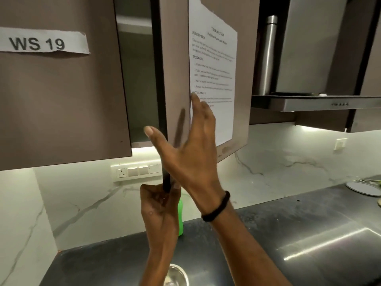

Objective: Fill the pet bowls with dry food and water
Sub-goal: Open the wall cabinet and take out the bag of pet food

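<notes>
the left hand (160, 207), low in the middle of the frame, has its fingers curled round the bottom corner of an open cupboard door (177, 79) and grips its dark edge. the right hand (185, 153) is raised just beside the door's face, fingers straight and spread, thumb out to the left, holding nothing. whether the fingertips touch the taped paper sheet (214, 69) cannot be told.

only one task thing shows: a steel bowl (175, 275) at the bottom centre of the frame, sitting on the dark counter (288, 234) and partly hidden by the left forearm. no dry food is visible. the inside of the cupboard (136, 79), upper middle, is dim, and only a shelf can be made out. a green bottle (181, 221) stands on the counter behind the left hand.

the bowl looks light, rigid and smooth, so it would likely slide on the counter and turn slippery once wet. the rim is the sensible place to take it, with both hands once it holds water. the door is stiff and hinged, and its lower corner gives good leverage.
</notes>
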